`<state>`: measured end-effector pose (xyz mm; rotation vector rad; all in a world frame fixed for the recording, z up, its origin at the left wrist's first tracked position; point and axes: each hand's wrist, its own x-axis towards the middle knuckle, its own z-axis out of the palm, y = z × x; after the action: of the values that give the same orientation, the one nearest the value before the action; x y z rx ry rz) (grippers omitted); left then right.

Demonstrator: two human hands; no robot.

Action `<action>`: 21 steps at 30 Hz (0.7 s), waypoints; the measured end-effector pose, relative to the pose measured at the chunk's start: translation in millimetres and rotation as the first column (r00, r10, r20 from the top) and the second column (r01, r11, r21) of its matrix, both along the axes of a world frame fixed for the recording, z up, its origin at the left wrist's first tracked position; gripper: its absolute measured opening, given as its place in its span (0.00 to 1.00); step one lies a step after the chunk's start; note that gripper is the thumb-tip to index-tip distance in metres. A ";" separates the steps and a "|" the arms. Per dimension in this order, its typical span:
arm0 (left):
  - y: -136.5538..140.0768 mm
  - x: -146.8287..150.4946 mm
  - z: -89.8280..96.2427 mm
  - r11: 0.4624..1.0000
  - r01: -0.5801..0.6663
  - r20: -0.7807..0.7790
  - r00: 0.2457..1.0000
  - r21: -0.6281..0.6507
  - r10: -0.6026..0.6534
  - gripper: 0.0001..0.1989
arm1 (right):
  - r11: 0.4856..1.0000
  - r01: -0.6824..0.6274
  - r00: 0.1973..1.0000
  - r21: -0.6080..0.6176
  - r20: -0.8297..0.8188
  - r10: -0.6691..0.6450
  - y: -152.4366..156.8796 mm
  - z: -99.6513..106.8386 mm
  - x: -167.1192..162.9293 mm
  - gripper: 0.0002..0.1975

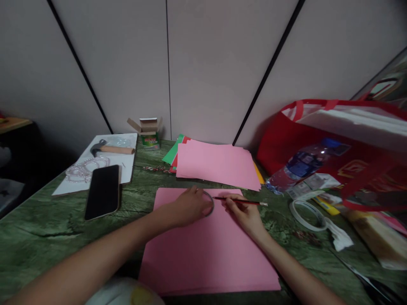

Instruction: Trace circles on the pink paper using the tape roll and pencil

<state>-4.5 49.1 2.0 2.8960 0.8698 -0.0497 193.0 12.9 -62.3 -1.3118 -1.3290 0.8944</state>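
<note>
A stack of pink paper sheets (206, 262) lies in front of me on the table. My left hand (192, 207) rests on its upper part, fingers closed over a round object with a thin grey rim (212, 203). Most of that object is hidden under the hand, so I cannot tell whether it is a ring or a lid. Pinched in my right hand (244, 216) is a red and black pencil (251, 202). Its tip points left and sits at or very near the right side of the rim; the white eraser end points right.
Behind lie more pink sheets (216, 163) over coloured ones, and an opened small box (150, 140). At left are a phone (103, 190) and a hammer (116, 149). On the right are a bottle (300, 165), red bag (273, 140), tape roll (295, 212) and scissors (365, 279).
</note>
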 end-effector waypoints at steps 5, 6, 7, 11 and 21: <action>5.3 -0.3 -3.3 1.000 0.024 0.040 0.999 -0.020 -0.024 0.07 | 0.998 -0.038 0.988 0.052 0.154 0.030 -15.2 -3.1 0.3 0.12; 6.1 -0.4 -4.1 0.999 0.026 0.049 0.999 -0.025 -0.025 0.07 | 0.997 -0.051 0.985 0.051 0.169 0.042 -19.4 -4.1 0.0 0.11; 6.5 -0.3 -4.4 0.999 0.020 0.054 0.998 -0.033 -0.018 0.07 | 0.997 -0.065 0.982 0.049 0.182 0.055 -23.6 -5.0 -0.6 0.11; 6.2 1.0 -0.5 0.998 -0.032 0.014 0.999 -0.050 0.032 0.07 | 0.993 -0.090 0.972 0.075 0.223 0.071 -39.9 -5.1 -5.8 0.08; 9.1 4.8 9.2 0.999 -0.001 -0.104 0.995 -0.033 -0.002 0.10 | 0.967 -0.193 0.908 0.167 0.404 0.111 -72.0 -1.2 -17.4 0.05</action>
<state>0.3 58.3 11.2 2.8847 0.8759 -0.2156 175.6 -59.1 -63.5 -1.2789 -1.8080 0.5928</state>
